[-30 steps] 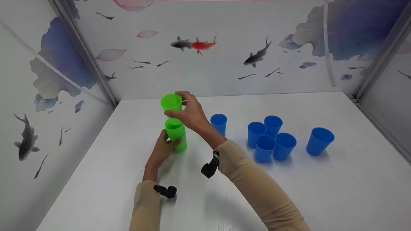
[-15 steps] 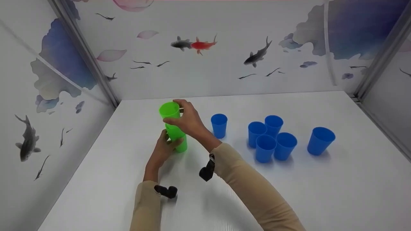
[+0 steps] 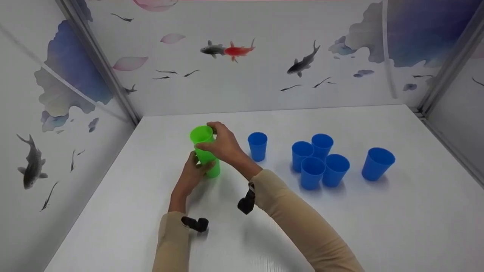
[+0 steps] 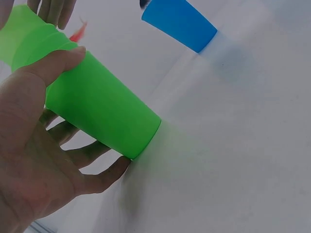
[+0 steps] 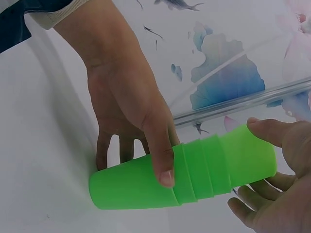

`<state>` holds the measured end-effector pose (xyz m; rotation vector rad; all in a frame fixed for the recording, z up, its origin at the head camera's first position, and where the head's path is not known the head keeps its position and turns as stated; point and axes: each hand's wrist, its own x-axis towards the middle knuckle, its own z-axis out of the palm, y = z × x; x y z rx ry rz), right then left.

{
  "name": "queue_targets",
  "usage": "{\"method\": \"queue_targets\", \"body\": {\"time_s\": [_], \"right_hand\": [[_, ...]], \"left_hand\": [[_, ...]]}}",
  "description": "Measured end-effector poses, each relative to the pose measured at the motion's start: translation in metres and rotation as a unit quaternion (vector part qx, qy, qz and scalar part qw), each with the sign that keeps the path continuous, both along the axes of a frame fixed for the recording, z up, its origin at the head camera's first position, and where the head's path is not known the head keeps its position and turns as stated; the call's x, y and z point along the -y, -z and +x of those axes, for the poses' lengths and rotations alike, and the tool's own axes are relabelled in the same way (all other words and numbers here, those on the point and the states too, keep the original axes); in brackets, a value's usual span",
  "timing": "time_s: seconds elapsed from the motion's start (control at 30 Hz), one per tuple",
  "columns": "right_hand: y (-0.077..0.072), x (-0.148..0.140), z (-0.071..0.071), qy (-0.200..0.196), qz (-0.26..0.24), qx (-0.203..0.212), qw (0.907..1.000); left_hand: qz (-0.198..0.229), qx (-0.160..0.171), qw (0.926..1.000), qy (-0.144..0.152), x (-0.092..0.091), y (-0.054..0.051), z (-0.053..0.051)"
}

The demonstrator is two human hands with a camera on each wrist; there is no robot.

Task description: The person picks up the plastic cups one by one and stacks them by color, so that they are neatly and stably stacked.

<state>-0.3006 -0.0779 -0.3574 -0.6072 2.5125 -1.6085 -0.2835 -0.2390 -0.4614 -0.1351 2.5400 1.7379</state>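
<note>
Several green cups stand nested in a tall stack [image 3: 212, 170] on the white table. My left hand [image 3: 189, 177] grips the lower part of the stack, thumb on one side and fingers round the other, as the left wrist view shows. Near the top, my right hand [image 3: 224, 145] holds the uppermost green cup [image 5: 250, 154] by its rim end between thumb and fingers. That cup sits in the stack, with stepped rims [image 5: 199, 167] showing below it in the right wrist view. The stack's base [image 4: 146, 138] touches the table.
A lone blue cup [image 3: 258, 147] stands upright just right of the hands. Farther right several blue cups [image 3: 312, 173] stand close together, and another blue cup [image 3: 378, 164] stands apart. White printed panels [image 3: 245, 87] border the white table [image 3: 378, 226] at back and sides.
The right hand has lowered its green cup from above into the stack held by the left hand. The left hand and the blue cups have stayed in place.
</note>
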Motion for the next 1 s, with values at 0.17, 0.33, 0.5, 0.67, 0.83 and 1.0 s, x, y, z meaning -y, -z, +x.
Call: {"method": "queue_targets", "body": {"time_s": [0.17, 0.33, 0.5, 0.67, 0.83, 1.0], "right_hand": [[-0.001, -0.004, 0.002, -0.006, 0.005, 0.002, 1.0], [-0.003, -0.012, 0.006, -0.006, 0.001, 0.002, 1.0], [-0.01, -0.021, 0.014, -0.013, -0.02, 0.007, 0.9997], [-0.016, -0.039, 0.024, -0.016, -0.053, 0.006, 0.9984], [-0.023, -0.062, 0.034, -0.016, -0.093, -0.006, 0.9955], [-0.033, -0.088, 0.045, 0.004, -0.101, -0.018, 0.9947]], "left_hand": [[0.011, -0.006, 0.9999, 0.003, 0.001, 0.0, 0.0], [0.013, -0.004, 0.9999, 0.009, 0.001, 0.003, -0.002], [0.02, -0.016, 0.9997, 0.004, 0.0, 0.003, -0.003], [0.021, -0.019, 0.9995, 0.01, -0.001, 0.005, -0.002], [0.023, -0.018, 0.9995, 0.011, -0.001, 0.005, -0.001], [0.023, -0.024, 0.9994, 0.01, 0.001, 0.004, 0.001]]}}
